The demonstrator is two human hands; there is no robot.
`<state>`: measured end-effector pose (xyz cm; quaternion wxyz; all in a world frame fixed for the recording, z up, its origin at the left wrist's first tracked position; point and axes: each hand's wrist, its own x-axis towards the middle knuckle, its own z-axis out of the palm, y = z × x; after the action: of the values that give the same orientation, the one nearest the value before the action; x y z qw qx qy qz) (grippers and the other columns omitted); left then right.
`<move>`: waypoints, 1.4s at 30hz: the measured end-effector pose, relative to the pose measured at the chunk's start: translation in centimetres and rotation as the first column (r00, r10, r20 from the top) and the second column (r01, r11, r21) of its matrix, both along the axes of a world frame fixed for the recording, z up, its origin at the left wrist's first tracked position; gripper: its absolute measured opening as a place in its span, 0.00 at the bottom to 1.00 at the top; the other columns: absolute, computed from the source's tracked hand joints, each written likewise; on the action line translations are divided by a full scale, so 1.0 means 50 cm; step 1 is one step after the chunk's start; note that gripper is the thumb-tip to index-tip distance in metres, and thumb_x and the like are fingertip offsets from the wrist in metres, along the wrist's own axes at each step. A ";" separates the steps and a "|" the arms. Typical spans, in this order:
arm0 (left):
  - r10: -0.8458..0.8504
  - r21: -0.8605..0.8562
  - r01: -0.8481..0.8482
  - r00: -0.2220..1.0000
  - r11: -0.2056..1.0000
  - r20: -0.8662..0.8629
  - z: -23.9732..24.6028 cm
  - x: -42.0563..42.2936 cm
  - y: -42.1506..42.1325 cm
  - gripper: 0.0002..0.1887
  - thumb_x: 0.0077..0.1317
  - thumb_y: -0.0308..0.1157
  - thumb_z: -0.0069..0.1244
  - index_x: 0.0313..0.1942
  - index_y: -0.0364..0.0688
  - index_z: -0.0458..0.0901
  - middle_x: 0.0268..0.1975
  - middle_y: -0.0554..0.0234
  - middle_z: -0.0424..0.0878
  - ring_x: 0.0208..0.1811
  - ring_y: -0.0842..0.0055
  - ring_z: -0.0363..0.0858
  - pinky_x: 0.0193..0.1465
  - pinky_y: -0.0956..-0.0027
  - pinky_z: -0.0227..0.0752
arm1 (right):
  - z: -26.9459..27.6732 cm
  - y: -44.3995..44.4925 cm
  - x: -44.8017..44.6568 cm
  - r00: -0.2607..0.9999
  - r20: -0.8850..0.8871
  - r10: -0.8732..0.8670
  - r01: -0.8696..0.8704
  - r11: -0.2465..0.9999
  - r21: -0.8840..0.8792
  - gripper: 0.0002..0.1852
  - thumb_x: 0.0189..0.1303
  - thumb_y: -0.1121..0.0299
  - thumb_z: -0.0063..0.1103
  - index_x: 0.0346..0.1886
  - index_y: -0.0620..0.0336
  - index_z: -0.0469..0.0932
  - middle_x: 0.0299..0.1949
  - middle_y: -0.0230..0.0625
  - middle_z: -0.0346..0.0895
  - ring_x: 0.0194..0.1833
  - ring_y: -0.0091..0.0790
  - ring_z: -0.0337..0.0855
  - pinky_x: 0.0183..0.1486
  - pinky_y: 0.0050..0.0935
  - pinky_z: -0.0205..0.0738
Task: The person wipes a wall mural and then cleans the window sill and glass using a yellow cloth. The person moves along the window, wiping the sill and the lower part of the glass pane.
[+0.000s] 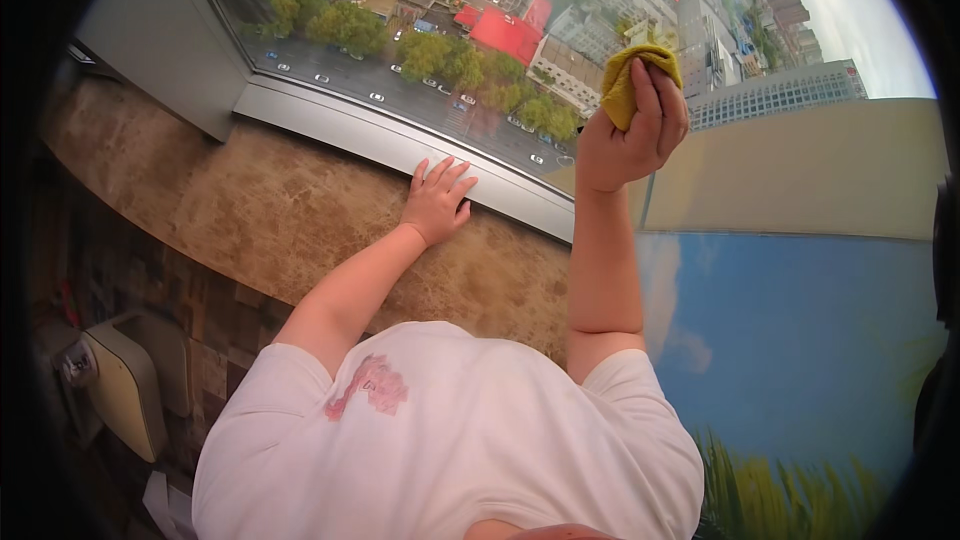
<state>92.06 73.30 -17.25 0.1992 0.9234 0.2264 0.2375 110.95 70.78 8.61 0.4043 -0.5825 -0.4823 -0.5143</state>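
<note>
A folded yellow cloth point(619, 94) is pinched in my right hand point(626, 142), raised in front of the window glass point(420, 30). Whether the cloth touches the pane I cannot tell. My left hand point(437, 204) rests with fingers spread on the silver metal window frame point(337, 127), its wrist over the brown marbled sill point(285, 202). Nothing is held in that hand.
A grey panel point(161, 37) stands at the left end of the sill. To the right is a wall with a sky and palm picture point(795, 330). A cream chair-like object point(124, 382) sits on the patterned floor point(225, 315) at lower left.
</note>
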 end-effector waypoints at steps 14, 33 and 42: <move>0.171 0.133 -0.155 0.978 0.979 -0.119 0.003 -0.175 0.200 0.29 0.70 0.47 0.54 0.70 0.52 0.72 0.76 0.67 0.67 0.80 0.70 0.60 0.82 0.39 0.37 | -0.335 0.066 -0.127 0.927 -0.246 0.282 -0.374 0.699 -0.610 0.16 0.52 0.75 0.65 0.45 0.51 0.88 0.49 0.24 0.85 0.52 0.32 0.84 0.57 0.37 0.74; 0.124 0.110 -0.102 0.969 0.989 -0.213 0.012 -0.189 0.220 0.30 0.70 0.50 0.53 0.70 0.54 0.71 0.78 0.68 0.63 0.81 0.71 0.55 0.82 0.39 0.38 | 0.041 0.074 -0.098 0.992 -0.127 0.005 -0.005 1.000 0.000 0.11 0.56 0.78 0.73 0.43 0.55 0.90 0.50 0.33 0.85 0.52 0.40 0.81 0.57 0.36 0.78; 0.122 0.082 -0.107 0.969 0.991 -0.213 0.012 -0.190 0.220 0.30 0.71 0.50 0.52 0.71 0.55 0.70 0.79 0.70 0.62 0.82 0.72 0.55 0.83 0.39 0.36 | -0.088 0.165 -0.169 0.986 -0.057 0.157 -0.166 0.961 -0.220 0.15 0.55 0.79 0.68 0.45 0.50 0.92 0.49 0.27 0.87 0.51 0.35 0.82 0.58 0.34 0.76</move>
<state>82.55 84.28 -16.63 0.1270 0.9356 0.2912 0.1540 102.48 79.03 4.19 0.3862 -0.5931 -0.5751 -0.4104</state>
